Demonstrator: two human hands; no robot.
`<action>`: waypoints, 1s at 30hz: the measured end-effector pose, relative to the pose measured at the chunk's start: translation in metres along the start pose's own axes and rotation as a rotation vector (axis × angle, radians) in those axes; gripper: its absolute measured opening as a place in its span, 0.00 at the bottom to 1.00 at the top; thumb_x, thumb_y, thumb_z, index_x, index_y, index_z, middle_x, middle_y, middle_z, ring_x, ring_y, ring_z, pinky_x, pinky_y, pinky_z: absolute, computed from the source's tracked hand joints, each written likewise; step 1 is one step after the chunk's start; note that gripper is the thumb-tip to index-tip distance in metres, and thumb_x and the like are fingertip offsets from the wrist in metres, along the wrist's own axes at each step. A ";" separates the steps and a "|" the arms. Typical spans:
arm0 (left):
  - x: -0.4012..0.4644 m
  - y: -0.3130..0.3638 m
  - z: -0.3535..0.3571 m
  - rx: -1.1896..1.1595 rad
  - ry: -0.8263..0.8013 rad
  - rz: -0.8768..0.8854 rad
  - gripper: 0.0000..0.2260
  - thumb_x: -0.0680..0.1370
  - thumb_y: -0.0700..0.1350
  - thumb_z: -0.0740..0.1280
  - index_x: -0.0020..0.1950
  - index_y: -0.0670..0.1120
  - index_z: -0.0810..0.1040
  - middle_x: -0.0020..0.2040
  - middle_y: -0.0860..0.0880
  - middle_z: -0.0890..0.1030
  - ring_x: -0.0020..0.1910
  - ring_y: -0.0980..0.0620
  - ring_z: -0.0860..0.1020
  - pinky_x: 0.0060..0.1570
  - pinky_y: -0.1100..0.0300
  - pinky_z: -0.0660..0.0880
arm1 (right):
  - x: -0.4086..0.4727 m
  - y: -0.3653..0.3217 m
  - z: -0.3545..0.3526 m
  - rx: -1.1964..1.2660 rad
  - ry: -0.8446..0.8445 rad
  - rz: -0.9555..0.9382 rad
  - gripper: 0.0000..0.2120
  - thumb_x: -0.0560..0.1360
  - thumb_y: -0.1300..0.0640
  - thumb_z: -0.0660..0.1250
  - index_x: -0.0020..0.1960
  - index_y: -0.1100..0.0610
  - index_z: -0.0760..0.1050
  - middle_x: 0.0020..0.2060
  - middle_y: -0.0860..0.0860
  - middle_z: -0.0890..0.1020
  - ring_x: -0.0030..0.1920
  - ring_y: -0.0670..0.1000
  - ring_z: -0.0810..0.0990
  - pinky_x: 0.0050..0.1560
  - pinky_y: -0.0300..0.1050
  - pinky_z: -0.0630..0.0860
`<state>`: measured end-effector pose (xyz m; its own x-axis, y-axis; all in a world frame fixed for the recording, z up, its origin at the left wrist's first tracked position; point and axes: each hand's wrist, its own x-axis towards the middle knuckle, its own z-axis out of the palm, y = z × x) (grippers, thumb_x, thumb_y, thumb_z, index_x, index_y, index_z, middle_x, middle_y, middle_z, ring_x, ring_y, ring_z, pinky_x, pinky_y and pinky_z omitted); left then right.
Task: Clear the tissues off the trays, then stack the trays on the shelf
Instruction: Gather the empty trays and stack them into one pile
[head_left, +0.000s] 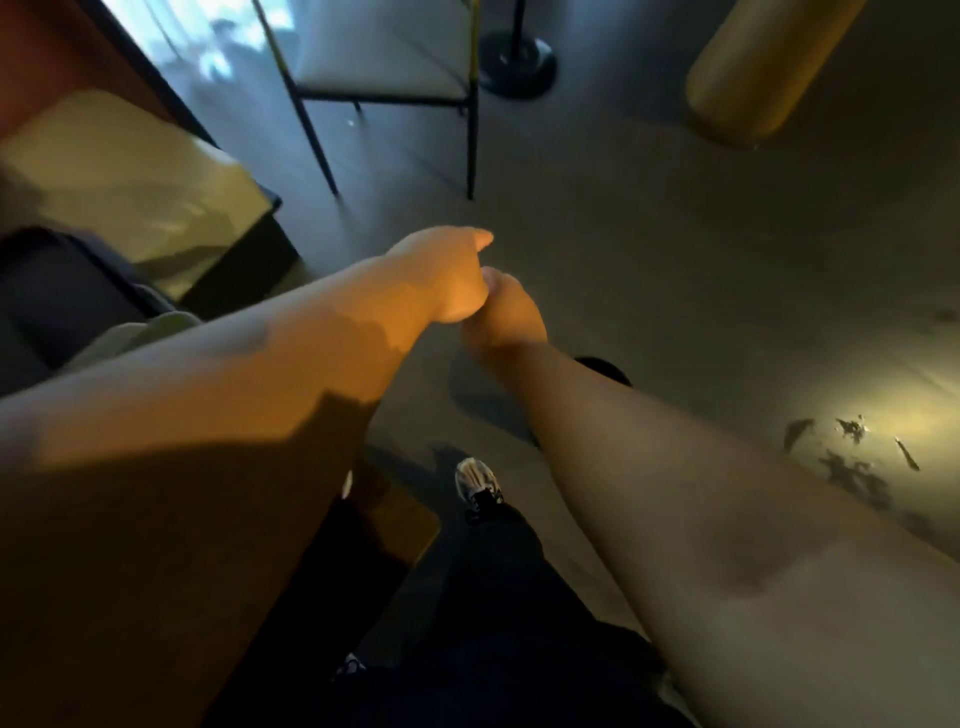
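Out over the dim floor (649, 270), I see the left hand (447, 275) and right hand (506, 317) touching, fingers curled under; I cannot tell whether they clasp anything. No tissue shows; a tray-like slab (130, 176) lies at left, too blurred to be sure. My worry: walking with this blur, a shoe (475, 483) might clip the chair (395, 78).

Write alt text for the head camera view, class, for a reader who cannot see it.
Two bare forearms reach forward over a dim grey floor, the left hand and right hand curled and touching. No trays or tissues are visible. A white chair stands ahead, a yellow pillar at upper right, one shoe below.
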<state>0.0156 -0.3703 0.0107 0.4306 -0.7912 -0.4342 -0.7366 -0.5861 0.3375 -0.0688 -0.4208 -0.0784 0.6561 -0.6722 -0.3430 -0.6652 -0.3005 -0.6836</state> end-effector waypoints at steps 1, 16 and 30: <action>-0.017 -0.016 -0.010 -0.011 0.043 -0.018 0.29 0.82 0.48 0.61 0.82 0.52 0.54 0.76 0.45 0.70 0.73 0.44 0.70 0.68 0.54 0.68 | -0.009 -0.019 0.007 -0.012 -0.009 -0.040 0.15 0.79 0.51 0.58 0.62 0.52 0.77 0.62 0.55 0.78 0.56 0.56 0.80 0.49 0.47 0.71; -0.215 -0.216 0.005 -0.198 0.228 -0.498 0.31 0.79 0.41 0.65 0.79 0.58 0.60 0.73 0.43 0.72 0.64 0.45 0.76 0.58 0.50 0.77 | -0.090 -0.164 0.145 -0.479 -0.238 -0.247 0.22 0.77 0.52 0.67 0.70 0.50 0.69 0.62 0.53 0.74 0.61 0.56 0.74 0.59 0.55 0.77; -0.213 -0.222 0.001 -0.367 0.226 -0.548 0.36 0.78 0.46 0.67 0.82 0.52 0.52 0.77 0.43 0.64 0.67 0.41 0.73 0.64 0.46 0.75 | -0.079 -0.187 0.136 -0.324 -0.004 -0.142 0.07 0.80 0.57 0.56 0.57 0.53 0.68 0.51 0.53 0.78 0.48 0.57 0.80 0.49 0.56 0.80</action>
<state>0.0872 -0.0712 0.0279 0.8170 -0.3583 -0.4518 -0.1755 -0.9008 0.3971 0.0517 -0.2194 -0.0111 0.7511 -0.6058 -0.2623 -0.6454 -0.5902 -0.4850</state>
